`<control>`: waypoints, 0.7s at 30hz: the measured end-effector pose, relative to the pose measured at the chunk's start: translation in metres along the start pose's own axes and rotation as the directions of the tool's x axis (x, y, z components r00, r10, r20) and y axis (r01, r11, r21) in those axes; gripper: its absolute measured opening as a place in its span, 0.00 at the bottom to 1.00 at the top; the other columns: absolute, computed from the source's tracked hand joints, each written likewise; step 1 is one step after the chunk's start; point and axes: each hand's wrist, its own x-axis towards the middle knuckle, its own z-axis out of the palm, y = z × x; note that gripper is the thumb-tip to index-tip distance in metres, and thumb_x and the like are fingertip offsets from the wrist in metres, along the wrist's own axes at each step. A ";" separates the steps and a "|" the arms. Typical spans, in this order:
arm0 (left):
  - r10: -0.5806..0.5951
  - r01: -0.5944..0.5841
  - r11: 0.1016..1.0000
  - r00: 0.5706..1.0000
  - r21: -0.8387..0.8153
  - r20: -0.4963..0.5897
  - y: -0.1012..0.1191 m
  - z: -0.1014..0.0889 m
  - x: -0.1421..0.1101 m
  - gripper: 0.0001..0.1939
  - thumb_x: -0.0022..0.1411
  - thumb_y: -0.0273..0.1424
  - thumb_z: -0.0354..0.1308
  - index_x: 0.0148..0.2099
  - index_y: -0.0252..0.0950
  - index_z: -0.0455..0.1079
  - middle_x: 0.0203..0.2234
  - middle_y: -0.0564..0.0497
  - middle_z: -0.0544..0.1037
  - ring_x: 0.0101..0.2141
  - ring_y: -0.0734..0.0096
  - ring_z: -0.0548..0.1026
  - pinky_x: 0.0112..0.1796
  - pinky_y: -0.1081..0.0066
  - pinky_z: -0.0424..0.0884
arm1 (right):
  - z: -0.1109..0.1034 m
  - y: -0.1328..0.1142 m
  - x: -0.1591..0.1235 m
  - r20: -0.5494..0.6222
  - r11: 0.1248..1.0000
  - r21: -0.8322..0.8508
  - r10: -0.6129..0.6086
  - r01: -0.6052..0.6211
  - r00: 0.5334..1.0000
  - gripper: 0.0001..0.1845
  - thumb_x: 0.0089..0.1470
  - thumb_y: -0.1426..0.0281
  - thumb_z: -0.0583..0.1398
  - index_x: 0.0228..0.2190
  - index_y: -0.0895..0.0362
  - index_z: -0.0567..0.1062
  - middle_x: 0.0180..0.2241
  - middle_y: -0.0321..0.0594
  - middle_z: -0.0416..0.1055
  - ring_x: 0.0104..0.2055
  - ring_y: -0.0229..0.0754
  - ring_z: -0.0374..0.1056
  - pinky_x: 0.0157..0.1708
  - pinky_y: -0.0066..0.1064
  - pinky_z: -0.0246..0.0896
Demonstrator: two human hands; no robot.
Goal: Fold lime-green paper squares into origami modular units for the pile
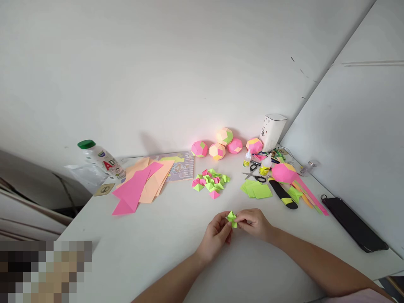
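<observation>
1. While our left hand (215,235) pinches the left side of a small bright-green folded paper piece (232,218), our right hand (256,223) grips its right edge between the fingertips, so we hold it between both hands over the near middle of the white tabletop (126,256).
2. Just beyond our right hand we have a fanned stack of flat green paper squares (260,190); to its left lies a loose heap of green and pink folded paper pieces (208,184).
3. Right of the squares we see a black-and-yellow cutter (282,192), with black-handled metal scissors (251,175) behind the stack.
4. Farther left, we have overlapping pink paper sheets (134,190) beside a white plastic bottle with a green cap (104,160).
5. By the wall sit five faceted multicoloured paper balls (217,151), one resting above the others.
</observation>
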 end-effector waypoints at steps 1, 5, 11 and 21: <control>0.002 -0.002 1.000 1.000 -0.003 0.009 0.000 0.000 0.000 0.25 0.54 0.45 0.56 0.47 0.33 0.61 0.22 0.57 0.65 0.21 0.78 0.64 0.24 0.73 0.63 | 0.000 0.000 0.000 0.001 1.000 -0.012 -0.020 0.020 1.000 0.07 0.52 0.75 0.56 0.28 0.57 0.74 0.23 0.39 0.71 0.22 0.35 0.65 0.22 0.25 0.60; 0.002 -0.002 1.000 1.000 -0.004 -0.010 -0.001 0.001 0.000 0.24 0.53 0.45 0.56 0.46 0.34 0.60 0.23 0.57 0.64 0.22 0.77 0.65 0.24 0.73 0.64 | 0.001 0.001 0.001 0.045 0.995 -0.018 -0.094 0.095 0.995 0.07 0.53 0.74 0.55 0.27 0.57 0.74 0.21 0.38 0.69 0.22 0.35 0.63 0.22 0.25 0.59; 0.015 -0.015 1.000 1.000 0.007 -0.020 -0.005 -0.001 0.001 0.21 0.55 0.43 0.55 0.46 0.35 0.61 0.23 0.56 0.64 0.22 0.77 0.64 0.24 0.73 0.64 | 0.001 -0.004 0.001 0.067 0.997 0.075 -0.023 0.018 0.998 0.06 0.52 0.71 0.58 0.27 0.58 0.75 0.21 0.38 0.66 0.23 0.35 0.62 0.22 0.26 0.59; 0.074 -0.079 0.995 0.994 0.060 0.080 -0.011 -0.004 0.000 0.20 0.58 0.38 0.53 0.51 0.36 0.61 0.25 0.54 0.66 0.23 0.77 0.64 0.25 0.73 0.62 | 0.002 -0.008 -0.002 0.134 0.849 0.370 0.354 -0.378 0.925 0.06 0.49 0.70 0.60 0.25 0.60 0.72 0.27 0.37 0.67 0.24 0.35 0.68 0.24 0.27 0.63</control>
